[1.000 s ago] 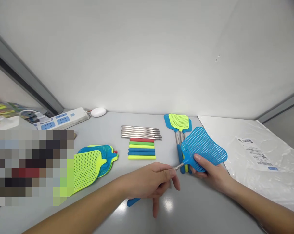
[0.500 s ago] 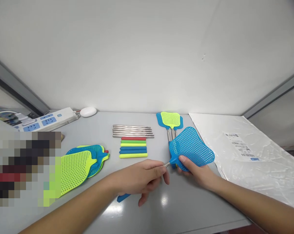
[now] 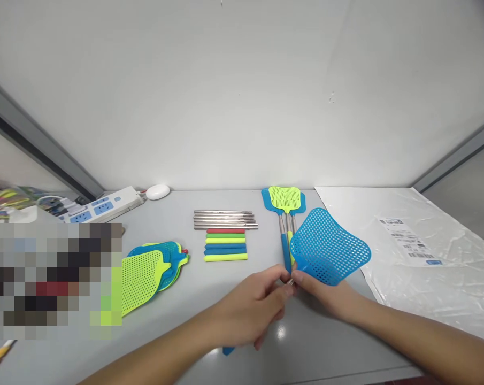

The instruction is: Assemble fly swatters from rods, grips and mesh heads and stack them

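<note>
A blue fly swatter [image 3: 330, 247] with a perforated paddle is held between both hands above the table. My right hand [image 3: 325, 291] pinches it at the neck, under the paddle. Around the metal shaft just below the neck, my left hand [image 3: 258, 305] is closed, thumb and forefinger close to my right fingertips. The blue handle end [image 3: 228, 351] pokes out beneath my left hand; most of the shaft is hidden. Behind the held swatter lie a few put-together swatters, a yellow-green paddle [image 3: 285, 198] on top of blue ones.
Metal rods [image 3: 225, 220] lie in a row mid-table, with coloured handle tubes [image 3: 225, 249] in front of them. Loose paddles [image 3: 143, 280] are stacked at left. A power strip [image 3: 105, 206] and white oval object [image 3: 158, 192] stand behind. White plastic packaging [image 3: 386, 235] covers the right side.
My left hand has moved right and up along the shaft to the neck. My right hand has shifted from the paddle's lower edge to the neck. The camera view has turned slightly left.
</note>
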`<state>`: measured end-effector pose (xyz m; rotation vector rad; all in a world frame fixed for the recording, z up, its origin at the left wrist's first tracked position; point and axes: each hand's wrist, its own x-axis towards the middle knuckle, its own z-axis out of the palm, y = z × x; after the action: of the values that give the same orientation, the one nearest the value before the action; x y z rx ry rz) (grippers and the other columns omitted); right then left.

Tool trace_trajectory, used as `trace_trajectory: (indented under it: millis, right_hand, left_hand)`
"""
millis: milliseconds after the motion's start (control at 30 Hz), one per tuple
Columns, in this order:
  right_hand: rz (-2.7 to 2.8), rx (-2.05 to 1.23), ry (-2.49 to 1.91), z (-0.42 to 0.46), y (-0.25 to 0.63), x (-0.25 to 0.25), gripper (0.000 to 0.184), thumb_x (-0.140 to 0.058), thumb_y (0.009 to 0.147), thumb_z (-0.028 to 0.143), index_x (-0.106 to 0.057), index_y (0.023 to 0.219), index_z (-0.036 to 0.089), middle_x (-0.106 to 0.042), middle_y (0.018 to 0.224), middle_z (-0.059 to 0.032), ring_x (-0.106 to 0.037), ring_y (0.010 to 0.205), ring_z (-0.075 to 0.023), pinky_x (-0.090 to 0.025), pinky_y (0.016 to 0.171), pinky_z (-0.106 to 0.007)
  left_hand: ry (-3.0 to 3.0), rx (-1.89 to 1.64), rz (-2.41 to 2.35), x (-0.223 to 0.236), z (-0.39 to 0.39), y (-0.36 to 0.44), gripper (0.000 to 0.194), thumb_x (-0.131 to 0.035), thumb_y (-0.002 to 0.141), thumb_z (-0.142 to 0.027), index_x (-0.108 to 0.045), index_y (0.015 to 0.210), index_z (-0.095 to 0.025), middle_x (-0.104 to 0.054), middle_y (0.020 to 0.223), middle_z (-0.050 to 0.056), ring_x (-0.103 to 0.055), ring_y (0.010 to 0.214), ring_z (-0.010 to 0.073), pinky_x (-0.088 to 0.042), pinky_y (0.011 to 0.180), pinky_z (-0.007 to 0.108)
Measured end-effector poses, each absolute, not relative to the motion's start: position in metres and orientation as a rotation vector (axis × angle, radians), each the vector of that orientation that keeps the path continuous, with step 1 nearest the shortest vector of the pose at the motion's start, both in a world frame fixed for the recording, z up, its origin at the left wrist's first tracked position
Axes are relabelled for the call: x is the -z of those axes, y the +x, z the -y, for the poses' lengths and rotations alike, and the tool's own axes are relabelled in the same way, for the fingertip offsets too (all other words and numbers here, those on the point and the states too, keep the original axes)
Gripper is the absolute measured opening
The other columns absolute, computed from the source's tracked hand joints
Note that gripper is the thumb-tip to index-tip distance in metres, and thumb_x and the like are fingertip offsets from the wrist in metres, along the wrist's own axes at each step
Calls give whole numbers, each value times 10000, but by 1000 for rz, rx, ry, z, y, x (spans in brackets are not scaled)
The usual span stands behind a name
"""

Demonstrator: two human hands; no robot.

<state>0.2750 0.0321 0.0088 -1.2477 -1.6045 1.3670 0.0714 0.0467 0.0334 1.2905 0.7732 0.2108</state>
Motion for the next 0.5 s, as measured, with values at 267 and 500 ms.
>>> trace_trajectory:
  millis: [267,500]
  right_hand:
    - [1678,-1218,-1258,-27,275,-17,321,-502,920,502,-604,798,223,-610,776,-20,-578,762,-174,-466,769,-309]
    - [1576,-1147,-1330,-27,278,-22,318,-554,879,519,-609,766,227,-604,731,-18,-557,703,-175,-468,695,-319]
  left_hand:
    - [1544,-220,-951,-46,-39,76,432,-341,938,-613,-515,870,-224,-414,625,-50,-347,532,100,-218,436,213]
    - [1658,-215,-948,-52,-42,70,419,-322,951,-584,-491,836,-218,-389,597,-63,-304,486,96,-204,445,233]
